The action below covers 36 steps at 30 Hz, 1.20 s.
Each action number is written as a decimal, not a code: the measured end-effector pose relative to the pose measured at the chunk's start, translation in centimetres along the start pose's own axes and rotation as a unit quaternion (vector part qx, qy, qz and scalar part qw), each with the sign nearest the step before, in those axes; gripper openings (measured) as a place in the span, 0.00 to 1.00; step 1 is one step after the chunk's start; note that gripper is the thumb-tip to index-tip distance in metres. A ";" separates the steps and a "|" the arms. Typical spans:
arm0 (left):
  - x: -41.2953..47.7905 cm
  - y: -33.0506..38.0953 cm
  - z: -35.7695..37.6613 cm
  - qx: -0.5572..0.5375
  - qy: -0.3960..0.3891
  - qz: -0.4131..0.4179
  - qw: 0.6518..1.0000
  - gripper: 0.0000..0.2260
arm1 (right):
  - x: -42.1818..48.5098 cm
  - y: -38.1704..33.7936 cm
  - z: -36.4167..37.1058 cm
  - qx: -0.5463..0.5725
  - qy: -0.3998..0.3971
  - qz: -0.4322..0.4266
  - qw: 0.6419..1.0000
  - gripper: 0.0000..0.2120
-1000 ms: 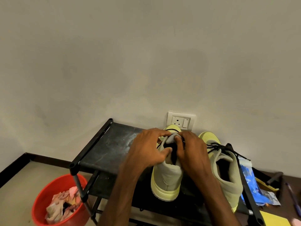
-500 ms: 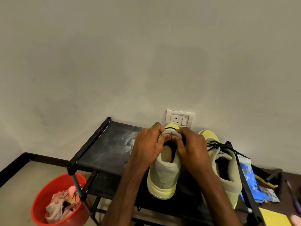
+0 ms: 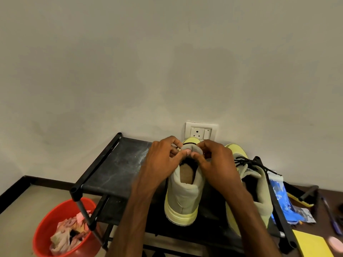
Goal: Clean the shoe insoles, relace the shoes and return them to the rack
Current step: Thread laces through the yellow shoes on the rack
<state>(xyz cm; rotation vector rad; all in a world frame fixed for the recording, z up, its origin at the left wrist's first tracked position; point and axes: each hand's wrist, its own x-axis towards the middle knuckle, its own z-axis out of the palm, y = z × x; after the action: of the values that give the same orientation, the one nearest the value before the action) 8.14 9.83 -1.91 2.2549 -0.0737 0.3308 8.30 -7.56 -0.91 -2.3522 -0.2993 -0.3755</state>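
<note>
Right now the left hand point(image 3: 163, 162) and right hand point(image 3: 215, 162) both pinch the shoe's tongue point(image 3: 189, 151). That shoe point(image 3: 182, 199) sits on the rack point(image 3: 115, 169). Pulling too hard might tip it off.

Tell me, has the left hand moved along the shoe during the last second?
Yes. The left hand moved away from the person, along the shoe toward the wall socket.

Red bucket point(image 3: 46, 236) of rags point(image 3: 66, 236) on floor, left. Wall socket point(image 3: 201, 131). Right: blue packet point(image 3: 280, 199), yellow pad point(image 3: 311, 245), pen point(image 3: 331, 216).
</note>
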 end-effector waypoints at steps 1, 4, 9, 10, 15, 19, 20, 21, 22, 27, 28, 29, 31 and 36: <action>-0.1 -0.1 -0.3 -0.005 -0.009 -0.009 1.000 0.16 | 0.0 0.0 -0.4 0.001 -0.021 0.012 1.000 0.12; -0.5 -0.2 -1.1 -0.004 -0.027 -0.011 1.000 0.16 | -0.2 0.0 -1.4 -0.016 -0.072 0.038 0.997 0.16; -1.0 0.2 -2.0 0.003 -0.068 -0.024 0.997 0.13 | -0.2 -0.1 -2.2 -0.038 -0.130 0.039 0.990 0.24; -1.0 0.2 -2.1 0.004 -0.073 -0.027 0.997 0.13 | -0.2 -0.1 -2.4 -0.039 -0.136 0.039 0.989 0.24; -1.3 0.0 -2.9 0.005 -0.127 -0.032 0.991 0.11 | 0.0 -0.3 -3.6 -0.042 -0.140 0.024 0.989 0.17; -1.0 -1.0 -2.8 -0.015 -0.158 -0.050 0.986 0.11 | 0.3 0.0 -4.1 -0.057 -0.149 0.022 0.987 0.15; -0.8 -1.1 -2.6 -0.008 -0.163 -0.047 0.985 0.10 | 0.3 0.1 -4.1 -0.057 -0.148 0.022 0.987 0.13; -0.7 -1.3 -2.4 -0.005 -0.165 -0.048 0.985 0.09 | 0.4 0.2 -4.1 -0.054 -0.150 0.024 0.987 0.12; -0.6 -1.3 -2.1 -0.005 -0.166 -0.050 0.985 0.09 | 0.5 0.2 -3.9 -0.049 -0.150 0.025 0.987 0.11; 0.2 -0.6 -2.3 0.045 -0.160 -0.079 0.983 0.11 | 1.2 0.0 -4.0 -0.018 -0.129 0.022 0.991 0.06; 0.6 -0.4 -2.6 0.051 -0.168 -0.080 0.981 0.11 | 1.5 -0.1 -4.2 -0.014 -0.114 0.022 0.993 0.04; 1.0 -0.1 -2.9 0.059 -0.179 -0.077 0.979 0.10 | 1.8 -0.2 -4.4 -0.009 -0.102 0.025 0.994 0.04; 1.9 0.6 -4.0 0.100 -0.191 -0.051 0.975 0.12 | 2.6 -0.8 -5.2 0.011 -0.082 0.032 0.996 0.05; 3.5 3.8 -7.5 0.172 -0.127 0.066 0.975 0.21 | 5.3 -2.6 -9.4 0.033 -0.024 0.024 0.999 0.07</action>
<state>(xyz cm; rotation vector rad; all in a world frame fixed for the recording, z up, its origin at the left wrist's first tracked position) 9.31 13.29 6.47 2.6333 -0.3228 0.1291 10.69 -11.70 9.14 -2.3008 -0.2748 -0.2818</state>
